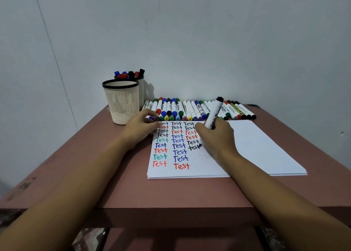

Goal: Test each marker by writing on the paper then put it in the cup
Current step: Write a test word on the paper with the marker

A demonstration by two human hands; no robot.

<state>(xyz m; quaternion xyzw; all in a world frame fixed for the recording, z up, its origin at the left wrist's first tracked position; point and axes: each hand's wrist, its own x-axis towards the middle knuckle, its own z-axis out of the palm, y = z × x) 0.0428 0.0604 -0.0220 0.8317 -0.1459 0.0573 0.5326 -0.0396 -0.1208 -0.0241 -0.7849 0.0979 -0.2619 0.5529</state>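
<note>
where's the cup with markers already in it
Head view: the filled cup stands far left by the wall, directly behind the cream mesh cup, left of the marker row.

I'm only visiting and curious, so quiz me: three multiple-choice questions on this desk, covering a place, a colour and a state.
1. Where is the cup holding markers? A) behind the cream cup B) on a shelf C) on the floor
2. What colour is the word at the held marker's tip? A) green B) black C) red
3. The right hand is: A) open B) gripping the marker C) out of view

1 A, its caps show above the cream cup's rim; 2 B, black "test", third column; 3 B, fingers curl round the barrel.
</note>
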